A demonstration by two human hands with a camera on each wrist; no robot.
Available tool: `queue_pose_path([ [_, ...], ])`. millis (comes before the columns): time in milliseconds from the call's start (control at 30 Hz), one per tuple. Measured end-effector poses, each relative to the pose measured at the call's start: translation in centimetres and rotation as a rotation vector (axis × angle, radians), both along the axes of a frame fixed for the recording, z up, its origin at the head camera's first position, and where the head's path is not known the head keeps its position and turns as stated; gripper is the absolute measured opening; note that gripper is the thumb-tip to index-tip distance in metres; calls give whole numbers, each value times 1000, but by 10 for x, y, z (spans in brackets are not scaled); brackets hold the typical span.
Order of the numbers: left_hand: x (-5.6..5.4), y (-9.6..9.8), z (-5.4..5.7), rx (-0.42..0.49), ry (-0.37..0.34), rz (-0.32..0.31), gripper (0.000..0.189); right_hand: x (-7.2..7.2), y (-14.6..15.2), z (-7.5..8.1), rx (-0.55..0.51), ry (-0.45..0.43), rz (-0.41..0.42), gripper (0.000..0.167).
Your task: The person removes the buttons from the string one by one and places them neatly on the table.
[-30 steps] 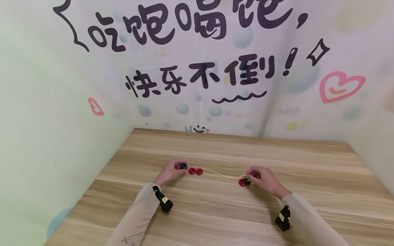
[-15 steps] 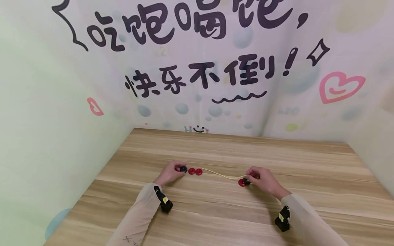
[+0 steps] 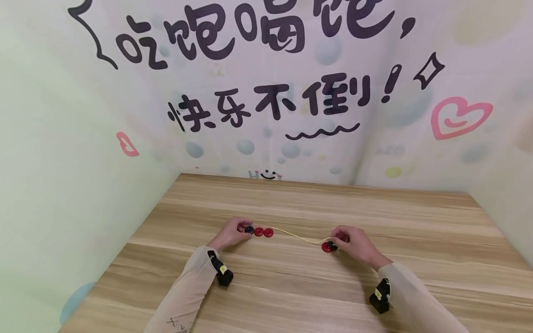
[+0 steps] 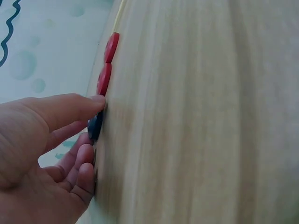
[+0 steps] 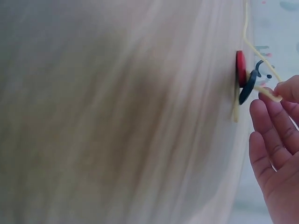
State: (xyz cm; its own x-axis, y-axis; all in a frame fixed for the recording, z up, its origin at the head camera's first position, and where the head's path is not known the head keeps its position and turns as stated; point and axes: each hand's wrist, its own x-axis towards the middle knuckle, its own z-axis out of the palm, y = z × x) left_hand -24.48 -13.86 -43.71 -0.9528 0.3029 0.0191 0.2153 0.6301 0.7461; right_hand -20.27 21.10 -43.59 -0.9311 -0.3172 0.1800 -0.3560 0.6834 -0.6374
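My left hand [image 3: 232,232] pinches a dark button [image 4: 95,127] between thumb and fingers, low over the wood. Right beside it, two red buttons [image 3: 258,231] lie flat in a row, edge to edge; the dark one appears to touch the nearer. From near this row a thin yellow string [image 3: 293,235] runs across to my right hand [image 3: 354,240], whose thumb and fingertips pinch it. Just under that hand, a red button [image 5: 240,67] and a second dark button [image 5: 247,87] overlap, with the string through the dark one. A short string end sticks out below them.
A wood-grain table [image 3: 283,286] spreads under both hands. Printed cloth walls [image 3: 266,148] stand along its back and sides. Each wrist carries a small black camera [image 3: 225,276] on a strap.
The dark button in my left hand has come down slightly and moved right, closing the gap to the red buttons. My right hand and the string have hardly moved.
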Motion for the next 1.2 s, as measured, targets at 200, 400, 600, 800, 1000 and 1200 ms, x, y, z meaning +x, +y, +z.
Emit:
queue_pose_path([
  [200,5,4,9,13,-43,44,39,0,-6,3,-26,-7,5,5],
  [400,7,24,19,60,35,-16,35,-2,-12,3,-65,-23,6,7],
  [600,8,54,22,153,102,-168,33,-3,-19,7,-104,-30,-1,6],
  [800,11,88,23,235,40,-231,32,-3,-25,7,-182,-64,7,10],
  [1000,17,119,20,270,-56,-304,33,-3,-31,9,-276,-129,44,14],
  [1200,21,136,14,312,-91,-262,28,-2,-35,8,-307,-88,50,13],
])
